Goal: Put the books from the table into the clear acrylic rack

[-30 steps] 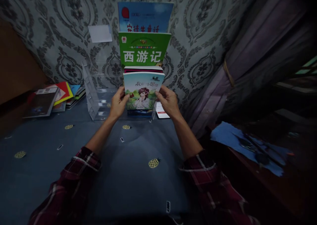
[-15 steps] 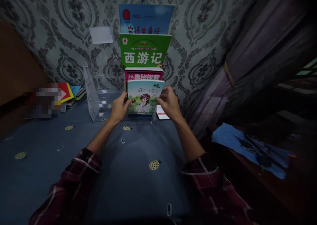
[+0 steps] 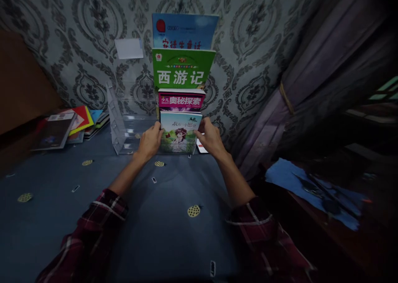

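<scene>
A small book [image 3: 178,134] with a pale blue and green cover stands upright in the lowest front tier of a clear acrylic rack [image 3: 115,121]. My left hand [image 3: 151,140] grips its left edge, and my right hand [image 3: 211,137] has its right edge between thumb and fingers. Behind it, stepped upward, stand a magenta book [image 3: 182,100], a green book [image 3: 183,69] and a blue book [image 3: 185,30]. Part of the fingers of both hands is hidden behind the small book.
Several books [image 3: 54,129] lie in a pile at the left. A white card [image 3: 129,48] is near the patterned wall. To the right hang a tied curtain [image 3: 280,104] and, lower, a blue cloth [image 3: 284,173] with dark tools on it. A blue tablecloth [image 3: 149,233] covers the table.
Both hands have lowered the small book further into the front tier, and more of the magenta book's cover shows above it. The camera view has shifted slightly.
</scene>
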### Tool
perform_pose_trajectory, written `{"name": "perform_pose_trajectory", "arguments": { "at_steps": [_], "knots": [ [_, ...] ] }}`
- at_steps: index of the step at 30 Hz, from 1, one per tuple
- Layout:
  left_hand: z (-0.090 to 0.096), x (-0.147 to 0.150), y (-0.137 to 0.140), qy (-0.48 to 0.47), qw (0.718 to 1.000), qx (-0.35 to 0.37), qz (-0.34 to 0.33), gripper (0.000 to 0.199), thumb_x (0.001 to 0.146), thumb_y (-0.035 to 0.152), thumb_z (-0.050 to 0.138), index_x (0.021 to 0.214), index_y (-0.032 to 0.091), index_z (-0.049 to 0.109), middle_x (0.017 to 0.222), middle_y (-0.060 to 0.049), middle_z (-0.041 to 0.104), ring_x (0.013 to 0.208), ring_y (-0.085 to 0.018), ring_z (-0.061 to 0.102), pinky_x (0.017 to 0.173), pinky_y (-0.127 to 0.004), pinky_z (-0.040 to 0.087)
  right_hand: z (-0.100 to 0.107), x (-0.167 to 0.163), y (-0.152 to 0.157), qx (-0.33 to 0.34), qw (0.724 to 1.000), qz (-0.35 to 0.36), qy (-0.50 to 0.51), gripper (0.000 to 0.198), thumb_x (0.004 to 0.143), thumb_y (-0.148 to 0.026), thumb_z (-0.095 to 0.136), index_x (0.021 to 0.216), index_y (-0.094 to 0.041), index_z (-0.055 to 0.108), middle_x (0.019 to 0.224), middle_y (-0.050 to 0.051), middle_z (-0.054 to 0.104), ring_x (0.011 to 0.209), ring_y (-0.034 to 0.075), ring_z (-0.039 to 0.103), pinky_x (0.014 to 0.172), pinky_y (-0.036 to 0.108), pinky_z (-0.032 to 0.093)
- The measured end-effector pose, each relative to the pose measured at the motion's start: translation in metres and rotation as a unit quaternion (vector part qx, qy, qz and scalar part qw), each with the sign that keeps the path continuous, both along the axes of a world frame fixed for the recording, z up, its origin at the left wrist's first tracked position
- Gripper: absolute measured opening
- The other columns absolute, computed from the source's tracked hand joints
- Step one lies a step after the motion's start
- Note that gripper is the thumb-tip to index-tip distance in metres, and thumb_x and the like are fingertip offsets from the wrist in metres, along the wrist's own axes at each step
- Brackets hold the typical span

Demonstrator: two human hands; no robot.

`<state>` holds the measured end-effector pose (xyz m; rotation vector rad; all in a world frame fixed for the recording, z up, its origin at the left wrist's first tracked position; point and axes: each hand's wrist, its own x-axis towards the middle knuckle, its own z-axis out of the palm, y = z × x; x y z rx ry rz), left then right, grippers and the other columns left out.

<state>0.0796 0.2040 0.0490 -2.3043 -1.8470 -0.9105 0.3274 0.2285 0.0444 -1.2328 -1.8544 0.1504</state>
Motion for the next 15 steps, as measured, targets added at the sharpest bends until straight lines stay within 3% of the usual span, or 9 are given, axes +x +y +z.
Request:
{"name": "perform_pose_trajectory", "arguments": {
  "at_steps": [7, 15],
  "knots": [
    [0.007, 0.007, -0.006, 0.059, 0.994, -0.071, 0.059, 0.026, 0.106, 0.033, 0.038, 0.122, 0.015, 0.048, 0.105, -0.016, 0.074, 0.098, -0.031, 0.072, 0.079, -0.033, 0.049, -0.004, -0.003, 0.001, -0.022, 0.997, -0.073, -0.027, 0.026, 0.084, -0.028, 0.064, 0.107, -0.021, 0.056, 0.089, 0.007, 0.073, 0.08, 0.026, 0.068, 0.076, 0.038, 0.051],
    [0.009, 0.011, -0.007, 0.053, 0.992, -0.096, 0.055, 0.027, 0.106, 0.032, 0.037, 0.123, 0.013, 0.048, 0.105, -0.019, 0.074, 0.1, -0.032, 0.073, 0.081, -0.035, 0.05, -0.002, -0.008, 0.001, -0.015, 0.995, -0.082, -0.06, 0.016, 0.085, -0.023, 0.061, 0.099, -0.019, 0.067, 0.091, 0.009, 0.076, 0.086, 0.027, 0.071, 0.078, 0.036, 0.051]
  ]
}}
